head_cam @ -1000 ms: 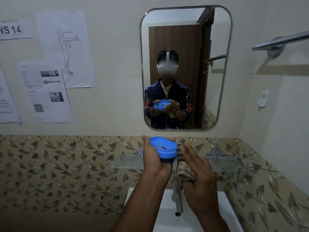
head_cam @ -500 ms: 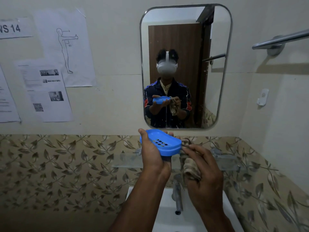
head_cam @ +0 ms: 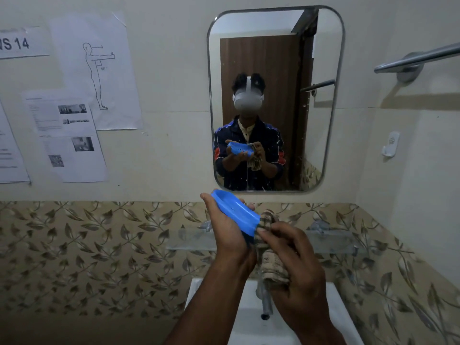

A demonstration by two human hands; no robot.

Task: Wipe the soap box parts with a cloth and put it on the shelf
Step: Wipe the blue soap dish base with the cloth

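The left hand [head_cam: 227,226] has its grip curled around a bright blue oval plastic soap box part [head_cam: 236,212], thumb at the upper left rim and fingers wrapped behind it, so the piece is held up in front of the wall, above the sink and below the mirror. The right hand [head_cam: 296,267] has its grip pinched on a beige-and-brown checked cloth [head_cam: 270,257], fingers curled over the bunched fabric and pressing its top end against the lower right end of the blue part.

The blue part is tilted, its upper left end higher, its rim facing the camera; a small dark mark shows on its surface. In the mirror's reflection its underside shows a row of small holes. The rest of the cloth hangs down between the two wrists.

Directly behind the hands runs a clear glass shelf [head_cam: 191,241] fixed to the leaf-patterned tile band [head_cam: 74,245]; the hands and the cloth cover its middle stretch. Below, a white ceramic sink [head_cam: 249,319] carries a metal tap [head_cam: 265,302], partly hidden by the hanging cloth. Above is a rounded rectangular wall mirror [head_cam: 321,100] showing the person in a headset and dark jacket. Printed paper sheets [head_cam: 94,70] are stuck on the wall at left, a metal towel bar [head_cam: 418,57] is mounted at upper right, and a small white wall hook [head_cam: 390,144] sits beneath it.
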